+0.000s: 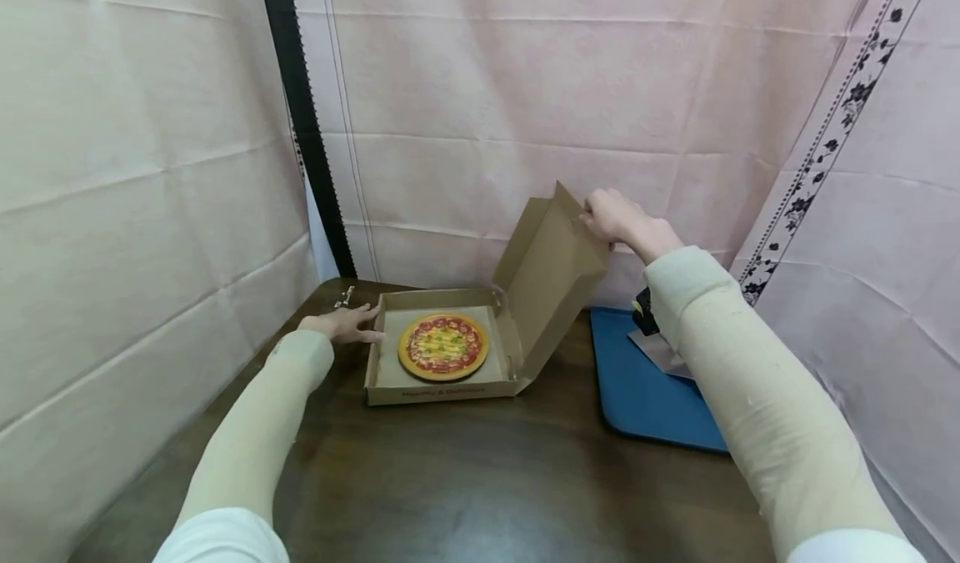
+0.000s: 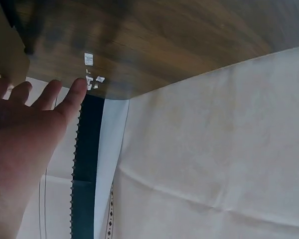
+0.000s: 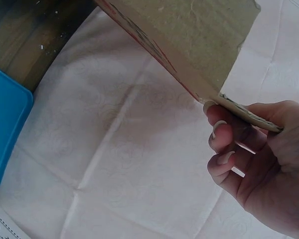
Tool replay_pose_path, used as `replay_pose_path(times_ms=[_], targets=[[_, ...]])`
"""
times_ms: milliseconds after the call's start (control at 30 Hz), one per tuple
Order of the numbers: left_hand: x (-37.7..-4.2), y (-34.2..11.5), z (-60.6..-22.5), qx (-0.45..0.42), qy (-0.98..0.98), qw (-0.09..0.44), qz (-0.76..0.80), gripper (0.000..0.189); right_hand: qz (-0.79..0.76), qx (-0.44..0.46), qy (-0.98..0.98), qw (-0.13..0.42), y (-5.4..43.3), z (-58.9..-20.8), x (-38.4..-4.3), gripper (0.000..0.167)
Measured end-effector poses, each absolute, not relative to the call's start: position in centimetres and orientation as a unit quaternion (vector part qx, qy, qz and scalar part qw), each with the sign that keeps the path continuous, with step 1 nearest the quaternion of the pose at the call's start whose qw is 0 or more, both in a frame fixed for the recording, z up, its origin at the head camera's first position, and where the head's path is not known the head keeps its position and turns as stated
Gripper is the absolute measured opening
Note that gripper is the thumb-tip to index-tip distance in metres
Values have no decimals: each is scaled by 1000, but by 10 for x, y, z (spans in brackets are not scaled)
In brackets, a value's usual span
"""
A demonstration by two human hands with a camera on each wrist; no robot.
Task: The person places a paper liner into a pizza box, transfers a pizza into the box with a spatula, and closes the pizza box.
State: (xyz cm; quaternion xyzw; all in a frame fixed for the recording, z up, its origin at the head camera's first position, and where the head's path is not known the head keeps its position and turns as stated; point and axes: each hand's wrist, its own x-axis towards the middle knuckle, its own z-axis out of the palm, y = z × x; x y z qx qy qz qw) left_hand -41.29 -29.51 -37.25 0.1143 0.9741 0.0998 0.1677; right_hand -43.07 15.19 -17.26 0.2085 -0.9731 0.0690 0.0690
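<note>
A cardboard pizza box [image 1: 442, 393] lies on the table with its lid [image 1: 551, 275] raised on the right side. Inside the base sits a round pizza [image 1: 443, 347] with red and yellow topping. My right hand [image 1: 618, 219] pinches the lid's upper edge; in the right wrist view the cardboard flap [image 3: 209, 45] runs between thumb and curled fingers. At the box's left wall is my left hand [image 1: 347, 324], its fingers extended along the rim. The left wrist view shows these fingers [image 2: 70, 102] spread, beside the brown box side [image 2: 7, 45].
A blue tray [image 1: 637, 404] stands to the right, partly under my right arm, with a black item [image 1: 643, 313] and a grey flat piece [image 1: 660, 353] on it. Small white scraps [image 2: 89, 59] lie at the table's far left corner. Cloth curtains [image 1: 525, 87] enclose the dark wooden table [image 1: 465, 480].
</note>
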Motion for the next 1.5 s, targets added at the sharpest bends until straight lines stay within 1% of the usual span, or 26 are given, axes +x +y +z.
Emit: replay_pose_path(times_ms=[133, 267, 467, 600, 1000, 1200, 1500], targets=[[-410, -299, -371, 106, 977, 159, 93, 81, 74, 206, -974, 62, 152, -169, -431, 27], [-406, -301, -369, 87, 984, 139, 68, 84, 76, 205, -974, 59, 154, -168, -431, 27], [-401, -299, -377, 84, 992, 94, 27, 76, 69, 197, -975, 72, 156, -170, -432, 25], [-398, -294, -380, 92, 993, 72, 2, 76, 60, 199, -975, 83, 158, -171, -433, 24], [-385, -265, -383, 123, 989, 59, -65, 79, 24, 205, -973, 99, 155, -163, -434, 25], [-377, -253, -390, 129, 988, 65, -60, 80, 6, 226, -969, 102, 151, -156, -436, 26], [-365, -240, -397, 137, 987, 58, -63, 80, -7, 224, -970, 98, 148, -154, -437, 27]])
